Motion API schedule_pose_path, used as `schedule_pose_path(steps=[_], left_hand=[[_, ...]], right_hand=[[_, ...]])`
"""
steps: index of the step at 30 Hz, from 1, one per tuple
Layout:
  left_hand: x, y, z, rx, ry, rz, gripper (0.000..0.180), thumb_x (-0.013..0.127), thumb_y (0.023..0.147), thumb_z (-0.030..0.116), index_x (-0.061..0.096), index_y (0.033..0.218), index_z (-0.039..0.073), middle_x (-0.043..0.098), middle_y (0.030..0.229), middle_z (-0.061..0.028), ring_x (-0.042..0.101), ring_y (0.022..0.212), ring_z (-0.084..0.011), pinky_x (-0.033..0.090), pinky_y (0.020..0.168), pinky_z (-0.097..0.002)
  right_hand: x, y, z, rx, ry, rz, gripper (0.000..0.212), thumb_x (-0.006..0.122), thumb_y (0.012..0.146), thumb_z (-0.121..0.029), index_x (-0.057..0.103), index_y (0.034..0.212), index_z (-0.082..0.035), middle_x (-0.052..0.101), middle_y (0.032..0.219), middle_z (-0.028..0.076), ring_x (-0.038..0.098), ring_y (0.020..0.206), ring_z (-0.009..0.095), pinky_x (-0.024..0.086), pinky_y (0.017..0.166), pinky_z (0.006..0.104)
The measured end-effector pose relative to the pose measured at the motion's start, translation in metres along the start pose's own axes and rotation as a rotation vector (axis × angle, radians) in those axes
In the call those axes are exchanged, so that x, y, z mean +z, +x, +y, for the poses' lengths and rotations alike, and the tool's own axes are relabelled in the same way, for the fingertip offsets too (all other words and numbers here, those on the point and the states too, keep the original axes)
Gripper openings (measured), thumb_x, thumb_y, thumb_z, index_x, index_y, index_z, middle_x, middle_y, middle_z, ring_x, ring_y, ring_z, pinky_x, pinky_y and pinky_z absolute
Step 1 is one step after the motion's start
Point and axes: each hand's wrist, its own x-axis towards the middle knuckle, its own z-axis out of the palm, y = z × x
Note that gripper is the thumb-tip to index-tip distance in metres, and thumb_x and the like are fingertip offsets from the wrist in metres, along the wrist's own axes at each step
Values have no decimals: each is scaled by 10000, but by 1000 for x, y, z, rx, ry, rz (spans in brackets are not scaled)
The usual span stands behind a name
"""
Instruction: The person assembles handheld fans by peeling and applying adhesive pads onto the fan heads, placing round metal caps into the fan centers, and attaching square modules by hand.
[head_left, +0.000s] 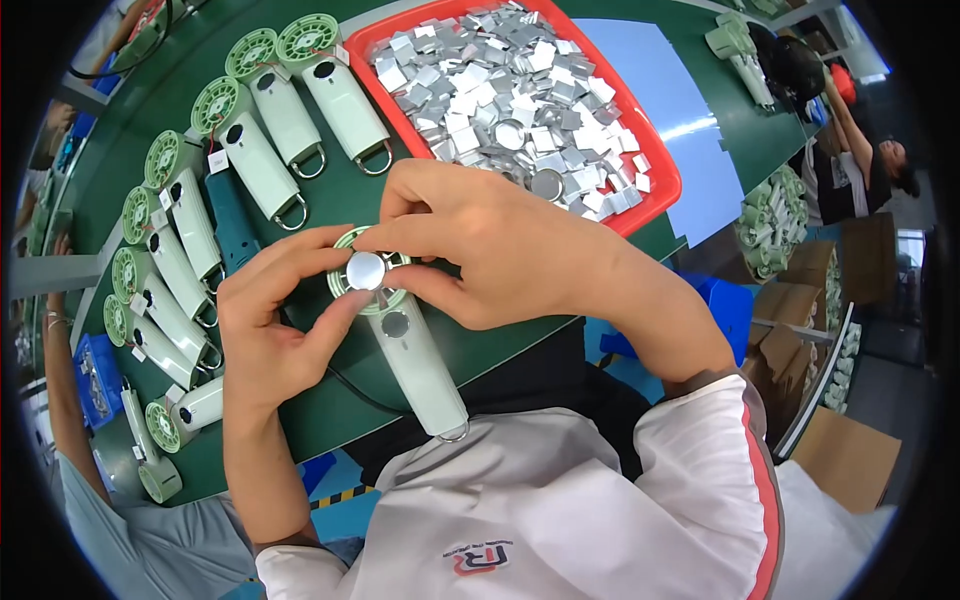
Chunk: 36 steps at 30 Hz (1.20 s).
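Between my hands is a pale green handheld fan, its round head away from me and its handle, with a metal loop at the end, reaching toward my body. My left hand is closed around the left side of the head, its thumb by the lower edge of a round silver cap at the head's centre. From the right, my right hand pinches around this cap with thumb and index finger. Fingers partly cover the fan's head, so how the cap is seated cannot be made out.
A red tray heaped with silver metal pieces stands beyond my right hand. Several similar fans lie in a row to the left, near a teal tool. A blue sheet lies past the tray. Co-workers sit left and far right.
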Motion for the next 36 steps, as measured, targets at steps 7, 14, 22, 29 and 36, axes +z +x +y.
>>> schedule_pose_path(steps=[7, 14, 22, 29, 36], left_hand=[[-1, 0, -3, 43, 21, 6, 344, 904, 776, 5, 814, 1107, -6, 811, 1199, -185, 800, 1069, -299, 613, 909, -340], [-2, 0, 2, 3, 45, 1, 317, 897, 793, 3, 835, 1104, -6, 814, 1190, -166, 805, 1015, -263, 619, 871, -333], [-3, 0, 3, 25, 89, -1, 302, 887, 805, -7, 837, 1103, -18, 815, 1172, -170, 806, 961, -262, 624, 835, -327], [-1, -1, 5, -13, 42, 9, 306, 887, 802, -3, 834, 1103, -19, 814, 1167, -173, 803, 937, -279, 628, 807, -333], [-13, -2, 3, -38, -58, -61, 418, 853, 792, -52, 800, 1204, -7, 796, 1268, -194, 794, 1130, -291, 609, 994, -360]], right_hand=[[1, 1, -1, -4, -33, -6, 324, 854, 886, -65, 808, 1207, -69, 606, 951, 89, 645, 799, 263, 536, 685, 376], [0, 5, -4, 49, -94, -52, 355, 801, 846, 38, 824, 1182, -75, 596, 946, 92, 653, 805, 264, 551, 680, 375], [0, 7, -14, 113, -89, -100, 325, 797, 875, 38, 817, 1181, -69, 585, 964, 103, 655, 801, 270, 572, 701, 371], [0, 9, -18, 111, -121, -116, 323, 857, 870, -30, 815, 1189, -54, 580, 974, 103, 642, 803, 276, 583, 724, 376], [-2, 12, -24, 137, -123, -130, 369, 871, 851, -20, 825, 1216, -52, 595, 983, 102, 630, 825, 263, 565, 721, 368]])
